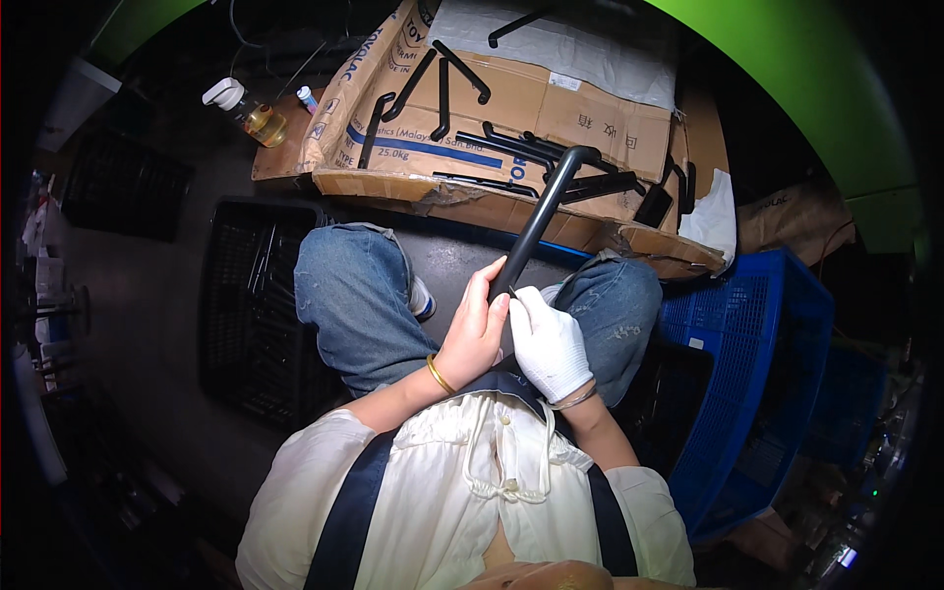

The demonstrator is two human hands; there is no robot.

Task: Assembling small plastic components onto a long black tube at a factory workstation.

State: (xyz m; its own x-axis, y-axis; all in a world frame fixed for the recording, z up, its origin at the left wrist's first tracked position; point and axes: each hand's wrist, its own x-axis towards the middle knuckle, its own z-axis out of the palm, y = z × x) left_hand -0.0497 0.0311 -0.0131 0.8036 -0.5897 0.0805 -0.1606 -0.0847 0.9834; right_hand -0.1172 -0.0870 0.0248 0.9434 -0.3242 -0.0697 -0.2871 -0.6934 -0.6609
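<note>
A long black bar (539, 218), bent at its far end like a handle, slants up and away from me above my lap. My bare left hand (474, 334) is closed round its near end, a gold bangle on the wrist. Against that same end sits my right hand (547, 344) in a white knit glove, its thumb and fingers pinched together. A small thin dark tip shows at the pinch, too small to name. Beyond the bar, several similar black bent bars (442, 98) lie loose in an open cardboard box (393, 184).
To my left on the floor stands a black crate (208, 324) holding dark bars. A blue plastic crate (733, 324) is at my right. Left of the box are a pump bottle (264, 124) with amber liquid and a small tube (307, 96). A brown bag (796, 214) lies far right.
</note>
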